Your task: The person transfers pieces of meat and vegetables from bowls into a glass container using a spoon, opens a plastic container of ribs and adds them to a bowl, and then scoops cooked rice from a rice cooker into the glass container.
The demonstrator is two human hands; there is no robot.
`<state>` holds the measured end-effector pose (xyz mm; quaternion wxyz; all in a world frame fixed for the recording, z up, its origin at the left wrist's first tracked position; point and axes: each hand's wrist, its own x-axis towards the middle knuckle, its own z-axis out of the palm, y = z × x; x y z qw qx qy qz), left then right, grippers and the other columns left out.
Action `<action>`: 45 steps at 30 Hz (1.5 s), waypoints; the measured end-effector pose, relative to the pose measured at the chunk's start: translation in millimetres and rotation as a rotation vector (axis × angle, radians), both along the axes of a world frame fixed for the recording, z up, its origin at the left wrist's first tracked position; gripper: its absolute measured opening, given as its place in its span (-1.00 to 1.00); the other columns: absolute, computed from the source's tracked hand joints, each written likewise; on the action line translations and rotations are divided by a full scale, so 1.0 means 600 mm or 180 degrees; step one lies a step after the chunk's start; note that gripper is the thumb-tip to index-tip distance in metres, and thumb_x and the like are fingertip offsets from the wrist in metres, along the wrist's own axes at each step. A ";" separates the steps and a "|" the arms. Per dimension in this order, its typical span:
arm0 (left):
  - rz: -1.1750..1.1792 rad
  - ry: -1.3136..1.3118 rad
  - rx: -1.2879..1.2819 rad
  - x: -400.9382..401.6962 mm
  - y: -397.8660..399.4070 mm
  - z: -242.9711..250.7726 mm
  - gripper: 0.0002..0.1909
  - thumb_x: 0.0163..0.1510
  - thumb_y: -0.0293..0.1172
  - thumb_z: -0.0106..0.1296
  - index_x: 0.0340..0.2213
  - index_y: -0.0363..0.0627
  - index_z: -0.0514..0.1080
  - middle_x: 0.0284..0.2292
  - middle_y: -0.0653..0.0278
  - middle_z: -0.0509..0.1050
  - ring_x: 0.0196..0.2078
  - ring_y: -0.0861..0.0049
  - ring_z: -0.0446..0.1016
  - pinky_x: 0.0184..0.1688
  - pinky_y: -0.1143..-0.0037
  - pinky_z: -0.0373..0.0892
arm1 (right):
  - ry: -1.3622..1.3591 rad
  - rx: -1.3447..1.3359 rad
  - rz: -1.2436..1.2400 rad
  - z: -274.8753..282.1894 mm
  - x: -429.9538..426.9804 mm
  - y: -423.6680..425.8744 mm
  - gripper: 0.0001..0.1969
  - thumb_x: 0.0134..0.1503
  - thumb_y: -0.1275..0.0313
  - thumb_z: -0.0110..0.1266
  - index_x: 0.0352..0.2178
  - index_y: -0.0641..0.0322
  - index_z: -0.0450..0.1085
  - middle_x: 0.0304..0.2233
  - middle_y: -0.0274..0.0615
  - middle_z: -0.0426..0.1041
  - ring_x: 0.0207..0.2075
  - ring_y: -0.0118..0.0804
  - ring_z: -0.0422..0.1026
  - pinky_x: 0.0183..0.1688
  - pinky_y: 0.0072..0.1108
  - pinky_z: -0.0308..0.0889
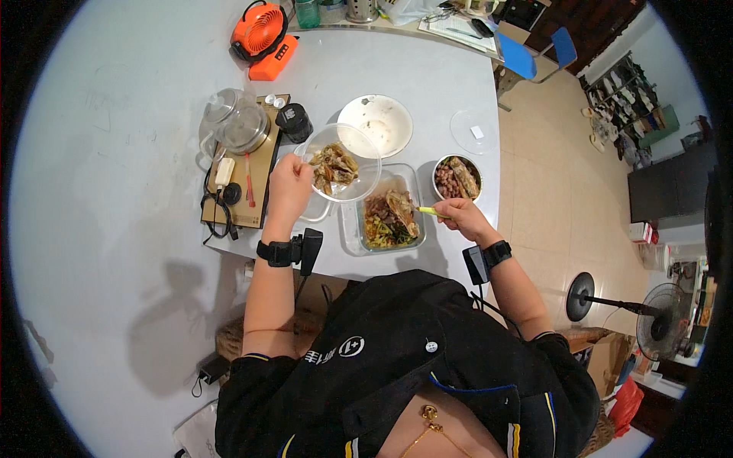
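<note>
My left hand (291, 186) grips the rim of a clear plastic bowl (369, 172) that holds cooked, browned food pieces (335, 163). The bowl is held tilted above the back left of a rectangular glass container (421, 229). Inside that container are beans or grains, chopped vegetables and a browned piece of food (402, 209). A yellow-green handle (433, 212) is in my right hand (467, 218); its far end meets the browned piece, and what kind of utensil it is cannot be told. A round bowl (481, 182) with beans and a browned piece stands just beyond my right hand.
A white bowl (395, 123) with residue stands behind the containers, a clear round lid (471, 146) at the right. To the left are a black lidded canister (295, 123), a glass kettle (243, 126) and cables on a brown board (257, 200). An orange fan (266, 40) stands at the back.
</note>
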<state>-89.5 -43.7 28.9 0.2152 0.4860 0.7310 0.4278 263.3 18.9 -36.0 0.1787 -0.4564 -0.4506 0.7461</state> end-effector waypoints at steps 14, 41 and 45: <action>-0.0003 -0.0108 -0.0018 -0.003 -0.012 -0.007 -0.80 -0.06 -0.46 -0.12 -0.66 -0.29 0.20 -0.74 0.17 0.28 -0.70 0.45 0.31 -0.60 0.48 0.25 | -0.0478 0.0700 0.1574 0.018 -0.042 0.041 -0.83 -0.02 0.42 0.07 -0.42 0.31 0.46 -0.62 -0.34 0.41 -0.63 -0.63 0.25 -0.59 -0.78 0.14; -0.0507 -0.0431 -0.0298 0.057 -0.001 0.034 -0.81 -0.07 -0.45 -0.11 -0.64 -0.29 0.20 -0.73 0.14 0.27 -0.68 0.41 0.26 -0.59 0.47 0.22 | -0.0930 0.3371 0.0447 0.156 -0.076 -0.024 -0.85 -0.02 0.49 0.04 -0.40 0.37 0.40 -0.52 -0.12 0.39 -0.49 -0.28 0.36 -0.41 -0.56 0.25; -0.0631 -0.0173 -0.0246 0.066 -0.003 0.036 -0.81 -0.08 -0.44 -0.10 -0.64 -0.30 0.20 -0.72 0.12 0.27 -0.68 0.39 0.25 -0.58 0.45 0.21 | -0.1382 0.3981 0.0193 0.142 -0.098 -0.034 -0.85 -0.08 0.44 0.06 -0.43 0.27 0.41 -0.57 -0.13 0.35 -0.53 -0.08 0.35 -0.48 -0.40 0.26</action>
